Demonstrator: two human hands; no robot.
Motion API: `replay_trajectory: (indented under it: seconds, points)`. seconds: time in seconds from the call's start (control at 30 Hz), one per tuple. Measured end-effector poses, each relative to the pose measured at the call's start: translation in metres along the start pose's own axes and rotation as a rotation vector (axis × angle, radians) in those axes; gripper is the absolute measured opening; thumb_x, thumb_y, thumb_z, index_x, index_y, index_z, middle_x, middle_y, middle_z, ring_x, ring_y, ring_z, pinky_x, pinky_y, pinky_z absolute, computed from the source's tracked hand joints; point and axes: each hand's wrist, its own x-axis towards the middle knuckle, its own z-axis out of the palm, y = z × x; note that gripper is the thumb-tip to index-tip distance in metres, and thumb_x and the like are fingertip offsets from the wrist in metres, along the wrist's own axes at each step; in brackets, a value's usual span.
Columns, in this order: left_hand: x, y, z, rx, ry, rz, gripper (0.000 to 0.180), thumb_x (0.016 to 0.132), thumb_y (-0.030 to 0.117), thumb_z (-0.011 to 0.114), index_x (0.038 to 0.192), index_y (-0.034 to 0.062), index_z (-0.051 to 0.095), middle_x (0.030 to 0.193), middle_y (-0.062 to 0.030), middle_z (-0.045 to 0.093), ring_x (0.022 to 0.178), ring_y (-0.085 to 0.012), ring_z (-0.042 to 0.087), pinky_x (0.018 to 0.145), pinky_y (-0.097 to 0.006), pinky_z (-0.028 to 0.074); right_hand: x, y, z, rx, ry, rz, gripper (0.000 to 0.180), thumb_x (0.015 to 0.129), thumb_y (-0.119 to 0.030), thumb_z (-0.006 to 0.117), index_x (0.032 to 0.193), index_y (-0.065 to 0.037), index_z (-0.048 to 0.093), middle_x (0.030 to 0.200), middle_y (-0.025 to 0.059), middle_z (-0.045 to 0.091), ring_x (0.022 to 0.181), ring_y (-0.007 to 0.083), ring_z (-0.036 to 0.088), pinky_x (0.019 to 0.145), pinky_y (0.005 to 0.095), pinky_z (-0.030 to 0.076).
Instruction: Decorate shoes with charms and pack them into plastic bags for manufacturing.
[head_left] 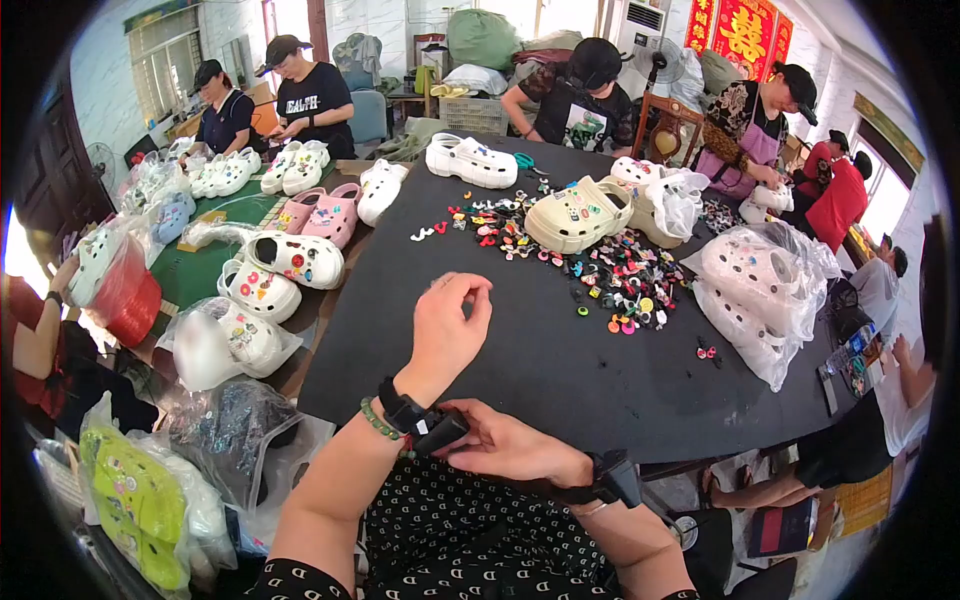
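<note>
My left hand (452,318) is raised over the black table (400,440), its fingers curled in with nothing visible in them. A green bead bracelet (380,420) and a strapped black wrist device (438,430) sit on that wrist. Bent across in front of me, my right hand (515,442) has its thumb and fingers closed around the device. Beyond my hands lies a pile of small colorful shoe charms (630,275). A beige clog (578,215) with charms stands on the pile's edge, and a white clog (470,160) is at the far left of the table.
Bagged white clogs (765,285) lie on the right, and another bagged clog (668,205) behind the pile. Teal scissors (524,160) rest at the far side. Decorated clogs (295,258) crowd a green-topped table (180,270) at left. Several people work around the tables.
</note>
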Motion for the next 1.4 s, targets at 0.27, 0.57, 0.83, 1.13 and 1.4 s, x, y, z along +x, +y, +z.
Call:
replay_trajectory:
  seconds: [0.27, 0.57, 0.83, 1.13, 1.4]
  points:
    - [0.002, 0.007, 0.002, 0.752, 0.278, 1.1, 0.022, 0.069, 0.003, 0.071, 0.091, 0.0038, 0.066, 0.079, -0.0051, 0.061, 0.074, -0.0219, 0.061, 0.08, -0.038, 0.048, 0.012, -0.009, 0.016, 0.074, 0.361, 0.23, 0.041, 0.099, -0.025, 0.06, 0.123, 0.005, 0.047, 0.096, 0.011, 0.07, 0.084, 0.0105, 0.068, 0.065, 0.0192, 0.049]
    - [-0.005, 0.006, 0.01, 0.754, 0.108, 1.002, 0.017, 0.072, 0.006, 0.069, 0.088, 0.0042, 0.066, 0.079, -0.0069, 0.064, 0.077, -0.0241, 0.063, 0.08, -0.039, 0.049, 0.003, -0.008, 0.014, 0.157, 0.312, 0.221, 0.044, 0.1, -0.028, 0.059, 0.128, 0.003, 0.047, 0.102, 0.0099, 0.069, 0.091, 0.0144, 0.069, 0.07, 0.0209, 0.051]
    - [-0.024, 0.058, -0.001, 0.482, -0.065, 0.836, 0.025, 0.075, 0.005, 0.07, 0.1, 0.0063, 0.067, 0.105, -0.0108, 0.067, 0.098, -0.0311, 0.063, 0.087, -0.04, 0.048, -0.012, -0.003, -0.052, 0.278, 0.256, 0.194, 0.035, 0.102, -0.021, 0.05, 0.13, -0.001, 0.052, 0.124, 0.0126, 0.064, 0.106, 0.0212, 0.066, 0.089, 0.0329, 0.054]
    - [-0.024, 0.117, 0.004, 0.424, -0.73, 0.821, 0.06, 0.074, 0.028, 0.079, 0.127, 0.0066, 0.06, 0.134, -0.015, 0.056, 0.123, -0.0324, 0.054, 0.102, -0.042, 0.043, -0.008, -0.026, -0.011, 0.233, -0.091, 0.211, 0.025, 0.096, -0.019, 0.055, 0.111, 0.0, 0.063, 0.107, 0.0114, 0.069, 0.095, 0.0209, 0.069, 0.081, 0.0297, 0.055]
    - [-0.044, 0.104, 0.047, 0.277, -1.087, 0.628, 0.071, 0.079, 0.053, 0.073, 0.126, 0.0019, 0.058, 0.116, -0.0215, 0.063, 0.107, -0.0387, 0.06, 0.093, -0.043, 0.048, 0.004, 0.005, 0.012, -0.019, -0.12, 0.052, 0.019, 0.093, -0.018, 0.057, 0.1, -0.002, 0.064, 0.094, 0.0095, 0.07, 0.086, 0.0207, 0.068, 0.074, 0.0314, 0.054]
